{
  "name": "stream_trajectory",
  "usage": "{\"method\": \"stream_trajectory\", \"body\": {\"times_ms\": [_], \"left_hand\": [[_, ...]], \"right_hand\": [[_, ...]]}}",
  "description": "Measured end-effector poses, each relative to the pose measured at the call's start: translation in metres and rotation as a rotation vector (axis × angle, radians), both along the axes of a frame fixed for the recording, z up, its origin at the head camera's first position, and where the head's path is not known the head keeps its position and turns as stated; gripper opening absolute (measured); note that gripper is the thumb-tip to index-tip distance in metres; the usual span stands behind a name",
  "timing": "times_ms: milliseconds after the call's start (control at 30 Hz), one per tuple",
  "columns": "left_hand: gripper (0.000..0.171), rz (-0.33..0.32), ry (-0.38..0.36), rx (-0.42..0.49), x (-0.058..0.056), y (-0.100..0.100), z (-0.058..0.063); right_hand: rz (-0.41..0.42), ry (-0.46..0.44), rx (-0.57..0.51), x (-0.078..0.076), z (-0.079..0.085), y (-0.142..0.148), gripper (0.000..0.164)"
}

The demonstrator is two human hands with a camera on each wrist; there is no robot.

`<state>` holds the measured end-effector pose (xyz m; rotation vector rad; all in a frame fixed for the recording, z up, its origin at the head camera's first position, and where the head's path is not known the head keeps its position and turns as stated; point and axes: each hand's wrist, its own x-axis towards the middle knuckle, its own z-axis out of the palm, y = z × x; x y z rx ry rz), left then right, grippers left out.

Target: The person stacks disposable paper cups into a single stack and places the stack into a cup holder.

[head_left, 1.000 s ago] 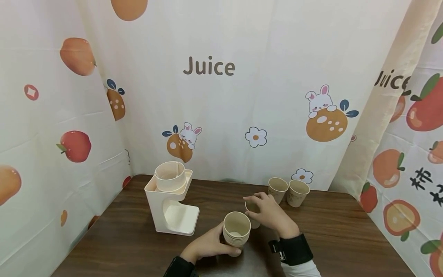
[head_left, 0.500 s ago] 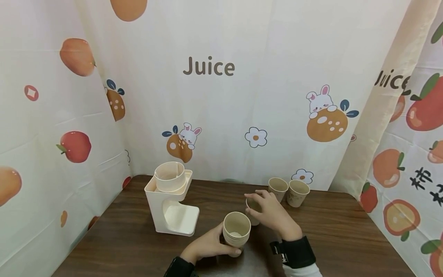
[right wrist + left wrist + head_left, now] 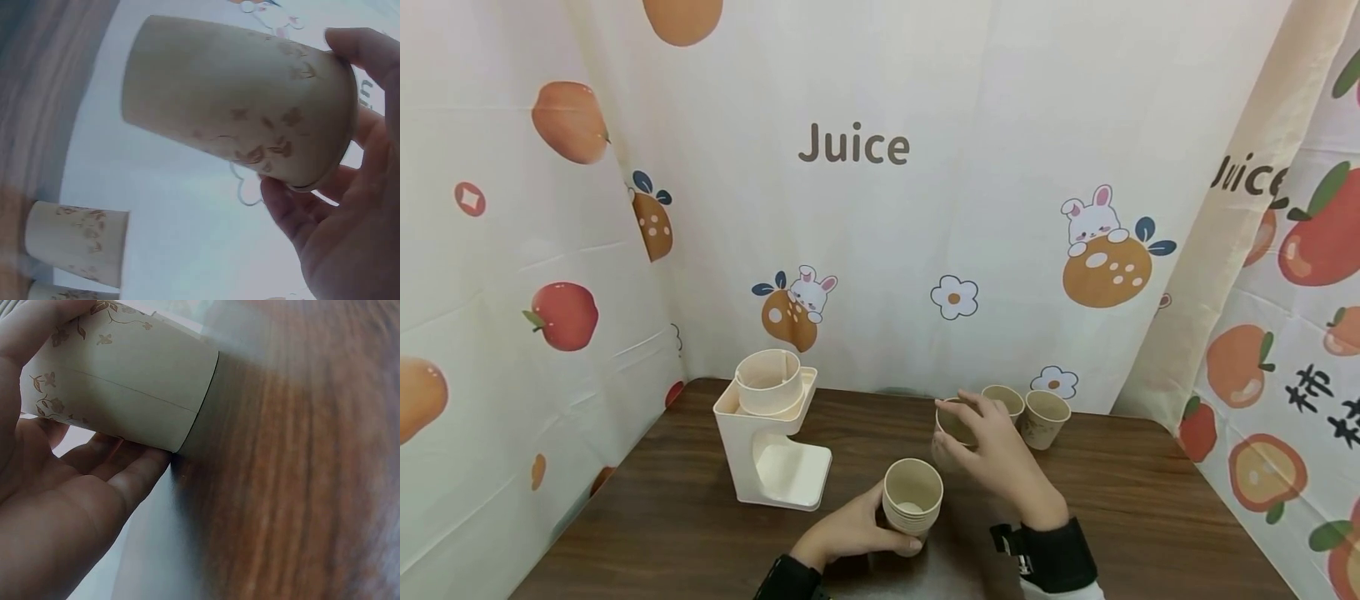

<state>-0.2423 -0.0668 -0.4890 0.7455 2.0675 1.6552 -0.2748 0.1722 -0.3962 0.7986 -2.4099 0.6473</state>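
Note:
My left hand (image 3: pixel 856 527) wraps round the lower part of a stack of beige paper cups (image 3: pixel 913 500), upright at the table's front. In the left wrist view, the stack's bottom cup (image 3: pixel 131 375) has a brown flower print, and its base is at the tabletop. My right hand (image 3: pixel 1003 454) holds a single paper cup (image 3: pixel 237 106) near its rim, with thumb and fingers on either side. That cup is raised off the table, mouth up, behind the stack; in the head view the hand partly covers it.
Two paper cups, a left one (image 3: pixel 1009 400) partly behind my right hand and a right one (image 3: pixel 1045 421), stand upright at the table's back edge. A cream machine (image 3: pixel 741 454) with a round top container stands at left. Printed curtains enclose the wooden table (image 3: pixel 1135 517).
My right hand has moved up and back toward the two far cups, carrying its cup along. The left hand and the stack have stayed in place.

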Motion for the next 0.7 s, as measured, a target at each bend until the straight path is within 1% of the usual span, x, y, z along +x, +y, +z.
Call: {"method": "stream_trajectory", "body": {"times_ms": [267,567,700], "left_hand": [[0.074,-0.014,-0.009,0.009,-0.001,0.000,-0.001],[0.071,-0.020,0.011,0.010,-0.001,0.000,-0.002],[0.072,-0.030,0.007,0.011,-0.002,-0.001,-0.001]], "right_hand": [[0.032,0.048,-0.055,0.017,0.023,-0.002,0.040],[0.058,0.027,-0.089,0.031,0.037,-0.005,0.042],[0.080,-0.013,-0.104,0.039,0.043,-0.007,0.042]]}}
